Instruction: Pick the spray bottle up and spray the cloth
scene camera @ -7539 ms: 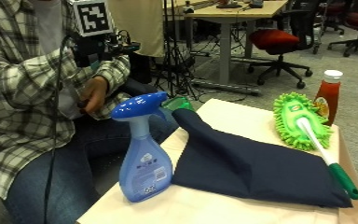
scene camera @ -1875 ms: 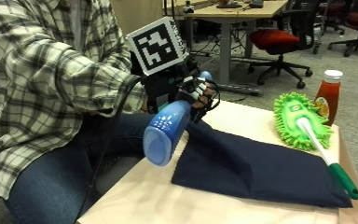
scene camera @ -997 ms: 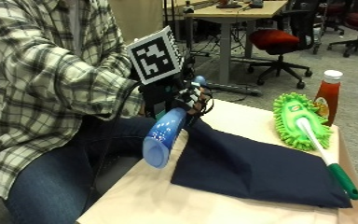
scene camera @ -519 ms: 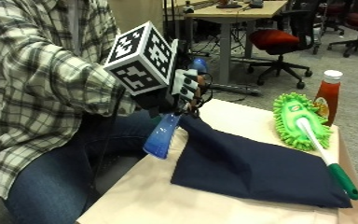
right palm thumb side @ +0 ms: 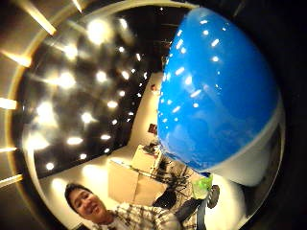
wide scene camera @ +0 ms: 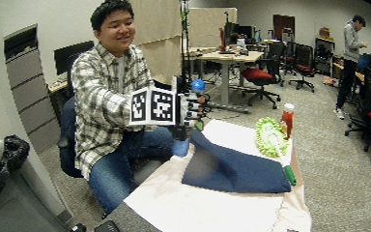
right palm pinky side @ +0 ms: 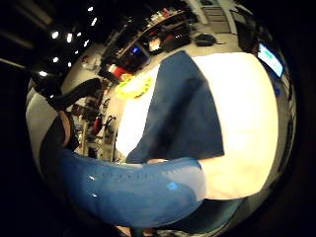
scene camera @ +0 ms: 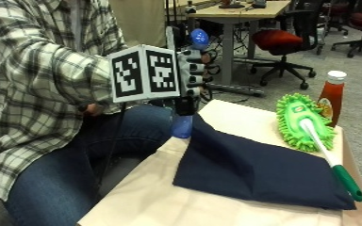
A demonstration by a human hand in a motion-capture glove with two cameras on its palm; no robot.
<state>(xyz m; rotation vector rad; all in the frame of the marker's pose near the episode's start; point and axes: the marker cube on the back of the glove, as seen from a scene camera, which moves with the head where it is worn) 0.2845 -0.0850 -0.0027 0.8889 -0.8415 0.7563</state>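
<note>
The gloved right hand [scene camera: 190, 75] has its fingers curled round the spray bottle [scene camera: 182, 126] and holds it in the air above the near left corner of the surface [scene camera: 168, 197], just left of the cloth [scene camera: 256, 169]. The bottle stands close to upright, long axis vertical: its blue spray head [scene camera: 198, 36] shows above the fingers, its pale blue base hangs below the hand, level with the cloth's raised left edge. Which way the nozzle faces cannot be told. In the little-finger palm view the bottle's translucent blue body [right palm pinky side: 133, 190] lies close across the palm, with the cloth [right palm pinky side: 182, 118] spread on the surface beyond.

The cloth is dark navy, lying flat, its left corner lifted in a fold. A green chenille duster [scene camera: 303, 120] with a white and green handle lies along the cloth's right edge, its head at the far right. A ketchup bottle [scene camera: 332, 96] stands beside the duster's head at the far right edge. Bare surface lies near the viewer in front of the cloth and on the far side behind it.
</note>
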